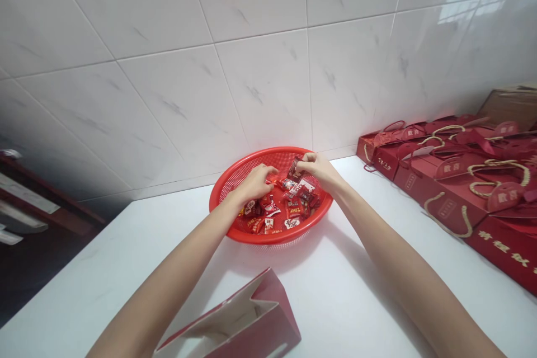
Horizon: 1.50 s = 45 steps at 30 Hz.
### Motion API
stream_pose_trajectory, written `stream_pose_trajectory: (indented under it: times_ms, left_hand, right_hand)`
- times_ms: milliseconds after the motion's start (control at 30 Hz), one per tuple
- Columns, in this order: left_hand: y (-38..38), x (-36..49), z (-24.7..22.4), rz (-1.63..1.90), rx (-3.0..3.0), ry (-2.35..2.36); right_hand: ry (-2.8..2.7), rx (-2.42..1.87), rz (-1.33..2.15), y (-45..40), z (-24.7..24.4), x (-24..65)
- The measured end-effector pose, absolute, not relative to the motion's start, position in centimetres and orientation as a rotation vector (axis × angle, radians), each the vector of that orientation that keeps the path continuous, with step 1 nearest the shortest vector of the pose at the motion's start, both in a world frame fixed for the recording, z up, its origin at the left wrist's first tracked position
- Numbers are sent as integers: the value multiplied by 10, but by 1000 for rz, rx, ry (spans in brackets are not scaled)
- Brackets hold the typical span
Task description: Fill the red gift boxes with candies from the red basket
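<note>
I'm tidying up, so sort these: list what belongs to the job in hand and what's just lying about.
In the job:
left hand, over the wrapped sweets
right hand, pinching a dark packet
red basket
open red box, probably

Lying about, seemingly:
red gift boxes, right
brown box behind them

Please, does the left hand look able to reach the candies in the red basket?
Likely yes: the left hand is over the red basket, close to the candies, nothing visibly between them.
</note>
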<state>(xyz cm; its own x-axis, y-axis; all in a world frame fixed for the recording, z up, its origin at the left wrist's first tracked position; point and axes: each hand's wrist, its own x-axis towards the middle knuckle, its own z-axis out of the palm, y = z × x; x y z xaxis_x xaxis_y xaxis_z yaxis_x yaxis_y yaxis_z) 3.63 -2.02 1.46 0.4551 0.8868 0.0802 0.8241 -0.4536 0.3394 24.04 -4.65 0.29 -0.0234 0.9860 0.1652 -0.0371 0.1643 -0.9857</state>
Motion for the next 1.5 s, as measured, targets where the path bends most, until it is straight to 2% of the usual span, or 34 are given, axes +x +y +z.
stream_pose_trajectory:
  times_ms: [267,533,767,933,1067,1133,1300,1500]
  left_hand:
    - [-36,61,4,-40,2694,962]
    - [-38,64,4,-428,2737,1153]
    - [-37,63,12,-354,2705,1507]
    - [-35,60,20,-147,2589,1853]
    - [-37,58,27,-75,2526,1863]
    - [-41,57,30,-186,2488,1715]
    - [-53,60,32,-793,2289,1562]
    - [-51,55,26,-842,2065,1601]
  right_hand:
    - [-1198,-956,1176,-49,6,241]
    - [-1104,-934,1302,-53,13,239]
    - [-986,-952,1296,-51,18,240]
    - [-934,-924,1273,-49,18,241]
    - [-942,-918,1274,-50,19,241]
    - [-962,-909,1286,-51,19,241]
    - [-1043,-888,1312,-52,17,240]
    - [-1102,-894,1311,-51,13,240]
